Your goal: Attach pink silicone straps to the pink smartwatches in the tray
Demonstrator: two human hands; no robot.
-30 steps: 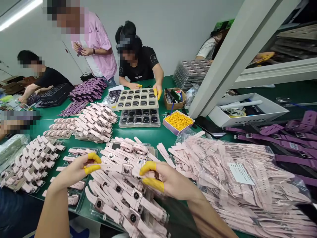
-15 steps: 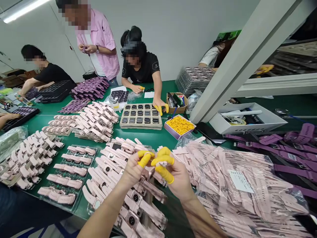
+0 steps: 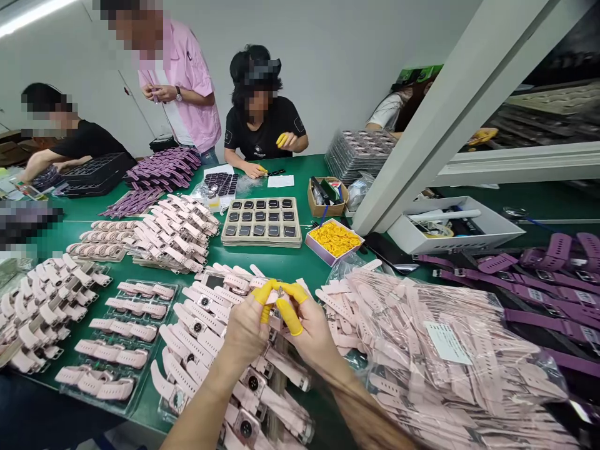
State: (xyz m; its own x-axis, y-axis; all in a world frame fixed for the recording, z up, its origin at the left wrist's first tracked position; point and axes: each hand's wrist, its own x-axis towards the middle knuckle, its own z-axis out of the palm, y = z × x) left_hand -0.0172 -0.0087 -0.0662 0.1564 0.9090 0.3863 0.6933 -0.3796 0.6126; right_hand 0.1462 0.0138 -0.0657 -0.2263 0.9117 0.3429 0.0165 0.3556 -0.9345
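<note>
My left hand point(image 3: 247, 322) and my right hand point(image 3: 310, 322) meet in the middle, yellow finger cots on their fingertips. Both pinch a small pink watch strap point(image 3: 270, 298) with a bit of silver metal at its end; fingers cover most of it. Under and in front of my forearms lie rows of pink-strapped watches point(image 3: 253, 382), some with their round black sensor backs facing up. Right of my right hand spreads a heap of pink straps point(image 3: 403, 312) in clear plastic bags, with a white label point(image 3: 447, 342) on top.
Trays of pink watches point(image 3: 124, 325) fill the left side. Farther back are a tray of dark watch faces point(image 3: 261, 245), a box of yellow finger cots point(image 3: 335, 240) and a white box point(image 3: 454, 234). Purple straps point(image 3: 544, 289) lie right. A slanted post point(image 3: 422, 112) rises there. Co-workers point(image 3: 265, 128) are opposite.
My hands have come closer together, with the fingers of both now on the strap. The co-worker opposite has drawn a hand back from the watch-face tray. The view has shifted slightly.
</note>
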